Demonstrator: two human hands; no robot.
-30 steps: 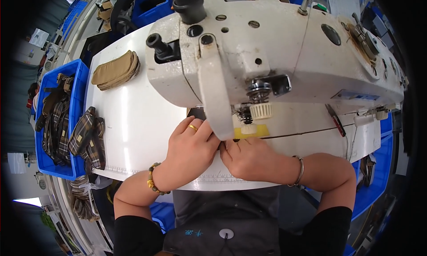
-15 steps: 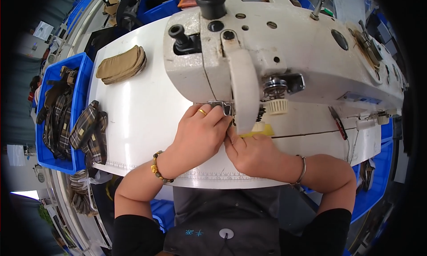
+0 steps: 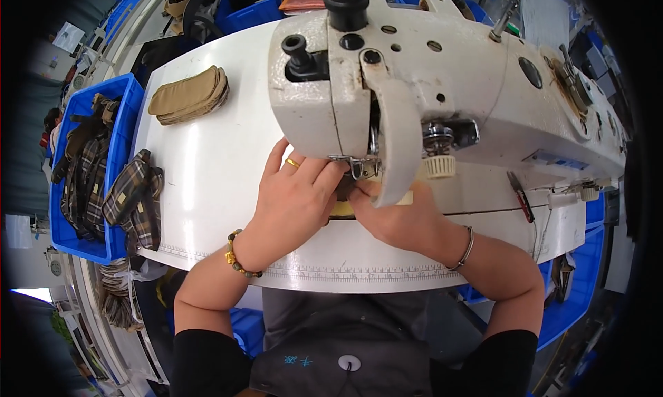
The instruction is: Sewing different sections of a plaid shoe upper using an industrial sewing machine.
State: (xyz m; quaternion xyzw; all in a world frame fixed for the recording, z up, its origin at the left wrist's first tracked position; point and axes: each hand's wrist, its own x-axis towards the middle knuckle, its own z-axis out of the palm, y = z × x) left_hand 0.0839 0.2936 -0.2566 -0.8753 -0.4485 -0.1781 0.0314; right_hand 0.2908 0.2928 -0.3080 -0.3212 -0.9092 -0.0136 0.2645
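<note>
Head view: left fisheye of head-worn pair, above wearer's side of sewing machine (image 3: 459, 72), facing steeply down. Machine close, large in frame. Wide field takes in wearer's apron (image 3: 311, 328) before machine, blue crate (image 3: 128, 121) left of it.

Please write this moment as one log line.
left hand: at dark piece; right hand: at same piece; sewing machine: above; grip: unclear
</note>
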